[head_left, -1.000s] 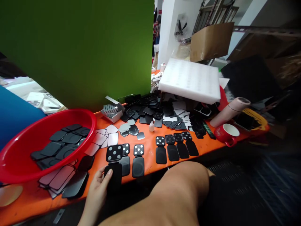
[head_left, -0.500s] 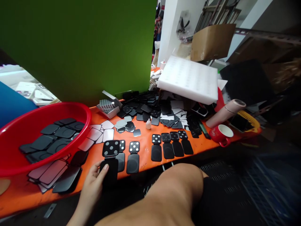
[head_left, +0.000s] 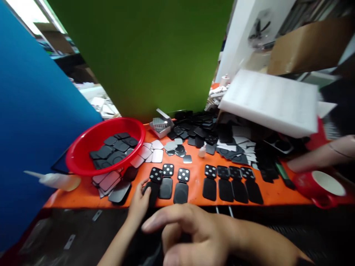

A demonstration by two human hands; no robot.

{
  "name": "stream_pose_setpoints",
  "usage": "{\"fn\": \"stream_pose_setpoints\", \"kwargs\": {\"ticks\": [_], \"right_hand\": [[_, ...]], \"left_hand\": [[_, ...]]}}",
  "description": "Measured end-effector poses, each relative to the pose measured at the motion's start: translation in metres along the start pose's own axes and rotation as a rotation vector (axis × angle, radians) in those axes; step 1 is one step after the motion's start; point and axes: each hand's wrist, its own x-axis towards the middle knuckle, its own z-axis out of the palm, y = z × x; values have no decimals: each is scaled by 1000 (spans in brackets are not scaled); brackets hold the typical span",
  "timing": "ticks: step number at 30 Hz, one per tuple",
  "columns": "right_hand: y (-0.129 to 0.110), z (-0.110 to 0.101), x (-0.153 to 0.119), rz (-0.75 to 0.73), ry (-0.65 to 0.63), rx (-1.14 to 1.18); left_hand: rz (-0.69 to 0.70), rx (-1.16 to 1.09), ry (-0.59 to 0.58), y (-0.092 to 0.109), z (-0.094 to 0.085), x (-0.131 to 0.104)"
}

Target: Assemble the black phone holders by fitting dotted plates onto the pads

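My left hand [head_left: 139, 200] grips a black two-panel folding piece [head_left: 156, 174] by its lower panel, thumb on top; its upper panel carries silver dots. In front of me, close to the camera, is my right hand [head_left: 194, 227], its fingers bent and apart, and I see nothing between them. Just right of the held piece lie two similar pieces, one of them a dotted folding piece [head_left: 182, 184] with a round mark on its lower panel. Farther right, several black folding pieces [head_left: 226, 188] lie side by side along the orange table's front edge.
A red basin [head_left: 72, 162] with black pads stands left, a squeeze bottle [head_left: 59, 181] beside it. Behind the row are a small dropper bottle [head_left: 202, 150], an open box [head_left: 161, 127] and piles of black parts. At right are white foam [head_left: 269, 99] and a red mug [head_left: 305, 184].
The view has swung left, so the table contents appear farther right. My right hand has come into sight in the foreground. My left hand still holds the folding piece, now nearer the table.
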Motion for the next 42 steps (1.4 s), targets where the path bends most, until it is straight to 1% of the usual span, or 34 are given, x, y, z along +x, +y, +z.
{"fn": "stream_pose_setpoints", "kwargs": {"ticks": [1, 3, 6, 8, 10, 12, 14, 16, 18, 20, 22, 24, 26, 28, 30, 31, 32, 34, 35, 36, 37, 39, 40, 42], "right_hand": [[7, -3, 0, 33, 27, -4], [26, -6, -3, 163, 116, -11], [60, -4, -12, 359, 233, 10], [78, -1, -16, 429, 296, 44], [91, 3, -17, 473, 323, 66], [96, 7, -14, 499, 315, 16], [95, 8, -10, 502, 295, -118], [92, 8, -7, 498, 275, -278], [90, 6, -6, 503, 274, -409], [91, 4, -7, 516, 291, -507], [95, 4, -9, 517, 297, -578], [100, 6, -11, 505, 271, -624], [104, 8, -13, 481, 224, -663], [106, 10, -15, 460, 190, -697], [106, 8, -16, 431, 203, -695], [105, 6, -16, 413, 242, -675], [105, 3, -16, 394, 311, -643], [106, -6, -13, 369, 537, -528], [107, -11, -11, 367, 659, -439], [109, -17, -8, 367, 751, -327], [111, -23, -5, 366, 796, -201], [115, -34, 0, 352, 769, 16], [118, -38, 2, 344, 745, 64], [122, -42, 5, 344, 761, 36]], "left_hand": [[14, 54, 10, -3, -3, 2], [46, 169, 22, -5, -11, 4], [106, 359, 63, 0, -30, 8], [116, 485, 109, 3, -46, 15], [91, 596, 135, 3, -60, 24], [65, 685, 124, 1, -70, 33], [60, 751, 103, -1, -73, 37], [74, 798, 110, 0, -71, 36], [129, 813, 116, 3, -62, 28], [205, 778, 63, 7, -49, 17], [228, 713, -24, 11, -32, 9], [155, 635, -52, 12, -18, 6], [45, 509, -47, 13, -10, 10], [-34, 372, -77, 14, -8, 18], [-60, 274, -149, 17, -12, 23], [-52, 249, -189, 20, -15, 24], [-51, 204, -235, 24, -18, 22], [-102, 31, -347, 34, -21, 13], [-154, -83, -412, 40, -20, 7], [-218, -197, -484, 45, -19, -1], [-284, -295, -548, 51, -16, -8], [-372, -405, -641, 60, -7, -22], [-395, -431, -667, 63, -1, -28], [-421, -475, -654, 67, 9, -36]]}}
